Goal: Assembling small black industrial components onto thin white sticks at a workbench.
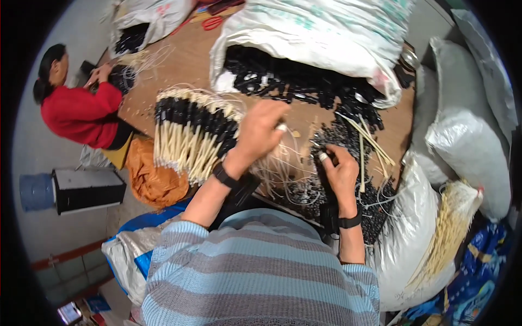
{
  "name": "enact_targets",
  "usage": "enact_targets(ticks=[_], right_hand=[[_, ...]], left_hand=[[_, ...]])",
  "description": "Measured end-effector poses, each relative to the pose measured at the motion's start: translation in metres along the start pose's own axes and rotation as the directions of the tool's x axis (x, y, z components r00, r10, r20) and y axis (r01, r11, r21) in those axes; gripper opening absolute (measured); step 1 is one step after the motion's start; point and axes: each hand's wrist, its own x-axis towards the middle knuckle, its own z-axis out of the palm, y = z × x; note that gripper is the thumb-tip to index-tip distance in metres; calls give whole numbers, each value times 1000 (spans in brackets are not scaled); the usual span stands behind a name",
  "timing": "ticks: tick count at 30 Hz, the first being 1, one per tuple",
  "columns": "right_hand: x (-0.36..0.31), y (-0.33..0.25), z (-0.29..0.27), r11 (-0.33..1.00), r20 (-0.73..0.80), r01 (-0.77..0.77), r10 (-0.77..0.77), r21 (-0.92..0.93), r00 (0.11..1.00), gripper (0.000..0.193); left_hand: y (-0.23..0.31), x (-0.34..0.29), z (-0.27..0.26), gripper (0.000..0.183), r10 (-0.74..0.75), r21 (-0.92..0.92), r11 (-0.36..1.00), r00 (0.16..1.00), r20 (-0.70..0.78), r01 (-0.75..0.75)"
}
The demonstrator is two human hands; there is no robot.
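Observation:
My left hand [263,130] is closed above the table, just right of a large bundle of pale sticks with black sleeves [190,133]. A white wrap shows at one of its fingertips, and I cannot make out what its fingers hold. Lower and to the right, my right hand [343,173] has its thumb and fingers bent together over a heap of small black pieces [312,193]. Its thumb wears a white wrap too; anything in that pinch is too small to name. Thin white cords [280,165] trail between both hands. Several loose pale sticks [365,136] lie right of my right hand.
Across the table, an open white woven sack [310,32] spills black pieces [288,79]. Red scissors [212,23] lie at the far edge. Stuffed sacks [462,119] crowd the right side. A person in red [81,117] works at the table's left, near an orange bag [152,176].

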Motion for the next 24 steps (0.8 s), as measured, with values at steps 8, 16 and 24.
enact_targets(ticks=[8,16,24], right_hand=[[29,79,-64,941,-190,-185,134,-283,973,25],[42,102,-76,944,125,-142,186,-299,975,24],[23,54,-57,985,165,153,-139,-77,976,19]], left_hand=[[-28,49,115,36,-99,188,981,969,225,56],[-36,14,99,32,21,-24,1000,959,282,-15],[3,1,57,33,-171,-79,973,902,398,219]])
